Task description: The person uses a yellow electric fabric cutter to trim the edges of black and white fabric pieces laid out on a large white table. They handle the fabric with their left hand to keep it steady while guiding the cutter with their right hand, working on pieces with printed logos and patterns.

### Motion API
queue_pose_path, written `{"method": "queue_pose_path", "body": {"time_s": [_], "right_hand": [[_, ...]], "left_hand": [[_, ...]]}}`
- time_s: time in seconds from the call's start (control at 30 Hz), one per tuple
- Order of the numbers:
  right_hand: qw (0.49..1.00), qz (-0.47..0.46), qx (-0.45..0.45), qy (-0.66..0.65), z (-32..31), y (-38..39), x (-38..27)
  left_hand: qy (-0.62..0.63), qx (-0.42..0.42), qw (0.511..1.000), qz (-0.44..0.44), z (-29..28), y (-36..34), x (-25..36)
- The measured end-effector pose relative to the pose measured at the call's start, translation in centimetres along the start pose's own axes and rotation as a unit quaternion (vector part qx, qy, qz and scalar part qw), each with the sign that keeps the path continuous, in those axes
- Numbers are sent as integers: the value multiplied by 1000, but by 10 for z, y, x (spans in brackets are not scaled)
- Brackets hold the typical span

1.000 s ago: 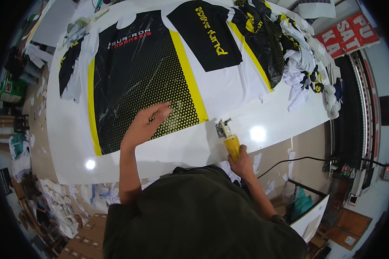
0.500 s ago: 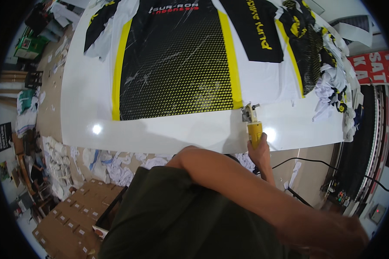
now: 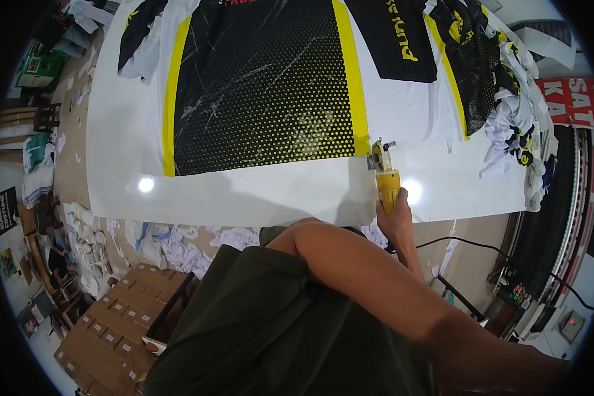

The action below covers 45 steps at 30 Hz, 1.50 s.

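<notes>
A: From the head camera, what has the right hand (image 3: 395,221) got?

B: It is wrapped tight around the yellow handle of a small electric rotary cutter (image 3: 384,177). The cutter's round metal blade end stands at the near edge of the printed fabric (image 3: 264,86), right of centre on the worktop (image 3: 257,195).

A: And the left hand?

B: I can't see it. A bare forearm (image 3: 376,284) crosses the lower picture and runs out at the lower right, so I cannot tell if that hand is open or closed.

A: What is the fabric like?

B: Smooth and flat, black with a fine yellow dot pattern and yellow side stripes on white cloth. The worktop is glossy white and shows two bright light spots.

A: Any containers?

B: Flat brown cardboard boxes (image 3: 105,330) lie on the floor at lower left, closed. White cloth scraps (image 3: 178,244) lie loose beside them. A crumpled heap of cut pieces (image 3: 515,125) sits on the right of the worktop.
</notes>
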State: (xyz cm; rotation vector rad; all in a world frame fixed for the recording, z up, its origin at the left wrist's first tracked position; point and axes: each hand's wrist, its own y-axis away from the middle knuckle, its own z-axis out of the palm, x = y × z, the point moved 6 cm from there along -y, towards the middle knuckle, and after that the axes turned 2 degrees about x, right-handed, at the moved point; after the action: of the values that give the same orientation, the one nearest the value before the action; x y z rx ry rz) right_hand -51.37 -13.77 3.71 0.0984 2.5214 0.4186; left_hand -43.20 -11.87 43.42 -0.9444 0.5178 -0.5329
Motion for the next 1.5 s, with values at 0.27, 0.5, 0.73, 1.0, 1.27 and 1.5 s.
{"method": "queue_pose_path", "body": {"time_s": [0.27, 0.5, 0.73, 1.0, 1.27, 1.5], "right_hand": [[1000, -9, 8, -4, 1, -10, -9], [999, -17, 16, -22, 2, -33, -27], [1000, -20, 7, 5, 0, -68, -48], [1000, 0, -24, -5, -2, -115, -71], [998, -45, 14, 41, -5, -170, -95], [995, -82, 27, 47, -7, -216, -118]], "left_hand": [[16, -2, 1000, 12, -8, -6, 3], [21, -5, 1000, 13, -12, -8, 6], [26, -18, 999, 15, -13, -11, 12], [33, -38, 999, 16, -13, -15, 20], [37, -57, 998, 10, -17, -17, 32], [40, -81, 996, 12, -19, -13, 53]]}}
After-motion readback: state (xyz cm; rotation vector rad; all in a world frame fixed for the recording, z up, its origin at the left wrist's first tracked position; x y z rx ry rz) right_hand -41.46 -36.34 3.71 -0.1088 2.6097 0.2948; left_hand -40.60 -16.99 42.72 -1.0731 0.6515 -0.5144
